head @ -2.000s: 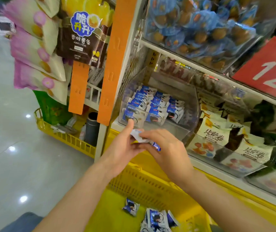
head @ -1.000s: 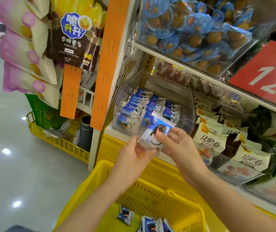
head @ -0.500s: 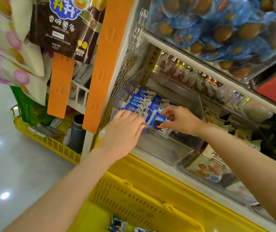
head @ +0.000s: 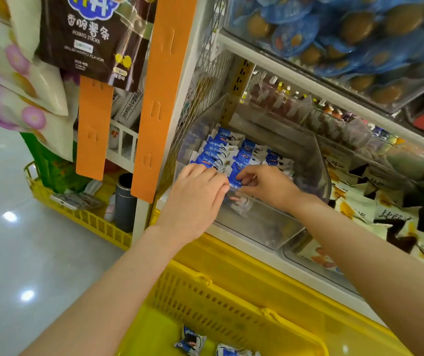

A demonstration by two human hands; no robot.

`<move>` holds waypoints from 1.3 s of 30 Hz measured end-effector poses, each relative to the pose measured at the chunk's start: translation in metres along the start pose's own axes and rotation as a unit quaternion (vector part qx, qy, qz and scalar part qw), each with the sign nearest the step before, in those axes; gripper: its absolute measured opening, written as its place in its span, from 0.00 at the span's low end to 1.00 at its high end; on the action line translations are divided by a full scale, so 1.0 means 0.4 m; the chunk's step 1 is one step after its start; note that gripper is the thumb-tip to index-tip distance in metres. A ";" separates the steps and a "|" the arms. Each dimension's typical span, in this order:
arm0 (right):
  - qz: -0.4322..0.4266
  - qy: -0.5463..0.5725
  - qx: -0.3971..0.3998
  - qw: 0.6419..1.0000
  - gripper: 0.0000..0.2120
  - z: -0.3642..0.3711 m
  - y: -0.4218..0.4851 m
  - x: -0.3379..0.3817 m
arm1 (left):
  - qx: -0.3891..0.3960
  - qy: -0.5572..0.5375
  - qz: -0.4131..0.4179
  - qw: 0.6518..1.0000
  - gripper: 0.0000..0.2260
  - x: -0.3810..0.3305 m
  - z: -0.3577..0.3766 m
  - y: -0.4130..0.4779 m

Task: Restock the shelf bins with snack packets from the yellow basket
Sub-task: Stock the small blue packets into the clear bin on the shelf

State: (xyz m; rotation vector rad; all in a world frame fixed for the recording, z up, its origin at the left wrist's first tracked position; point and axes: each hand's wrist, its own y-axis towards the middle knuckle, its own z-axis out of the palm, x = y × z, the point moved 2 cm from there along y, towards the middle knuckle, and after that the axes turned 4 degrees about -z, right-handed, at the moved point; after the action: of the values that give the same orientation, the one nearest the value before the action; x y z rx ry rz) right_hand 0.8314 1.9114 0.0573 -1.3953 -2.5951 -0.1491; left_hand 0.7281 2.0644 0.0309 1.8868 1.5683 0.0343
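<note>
The clear shelf bin (head: 270,224) holds blue-and-white snack packets (head: 218,150) standing in tidy rows, their print too small to read. The front part of the bin is bare. The left hand (head: 195,199) reaches over the bin's front wall palm-down, its fingers nearly straight and resting against the front of the left row. The right hand (head: 267,186) has its fingers curled and pinches one blue packet (head: 235,179) at the front of the middle row, just beside the left fingertips.

Below the shelf, the yellow basket (head: 226,299) has a few loose packets (head: 189,343) of the same kind lying on its bottom.

Above, a clear bin is filled with blue egg packs (head: 354,24). To the right, another bin carries yellow-and-white packets (head: 354,209). On the left hangs a brown bag (head: 90,34) reading "POTATO STICKS". A second yellow basket (head: 82,219) on the floor holds a dark flask (head: 125,201).
</note>
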 end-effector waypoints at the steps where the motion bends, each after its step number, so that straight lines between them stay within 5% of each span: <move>1: 0.006 0.010 -0.010 1.000 0.13 -0.008 -0.007 0.006 | -0.002 -0.001 -0.003 1.000 0.14 -0.002 0.001 -0.001; 7: 0.028 0.076 -0.089 0.993 0.14 -0.024 -0.150 0.066 | 0.015 -0.011 -0.014 1.000 0.13 -0.009 -0.007 -0.011; 14: -0.035 -0.074 -0.138 0.987 0.24 0.044 -0.372 0.084 | 0.059 0.002 -0.031 0.998 0.19 -0.037 -0.021 -0.073; 18: -0.025 -0.002 -0.146 0.989 0.21 0.093 -0.470 0.072 | 0.044 0.001 -0.003 0.999 0.16 -0.087 0.010 -0.168; 23: 0.005 0.039 -0.156 0.987 0.11 0.230 -0.557 0.027 | 0.181 0.027 0.046 0.982 0.14 -0.110 0.148 -0.306; 30: 0.129 0.075 0.094 0.984 0.15 0.572 -0.675 -0.075 | 0.400 0.034 -0.037 0.915 0.13 -0.052 0.397 -0.546; 35: 0.227 0.154 0.276 0.921 0.07 0.756 -0.773 -0.099 | 0.538 -0.018 -0.114 0.835 0.14 -0.028 0.535 -0.720; 39: 0.255 0.170 0.339 0.889 0.29 0.829 -0.821 -0.103 | 0.594 -0.051 -0.182 0.782 0.15 -0.025 0.607 -0.802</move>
State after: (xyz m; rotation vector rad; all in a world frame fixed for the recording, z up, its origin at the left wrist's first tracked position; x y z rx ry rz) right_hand 0.5397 1.7557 -0.2749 -1.5159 -1.6644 0.4966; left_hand 0.5517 1.9567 -0.3144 2.2627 2.0400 -1.5322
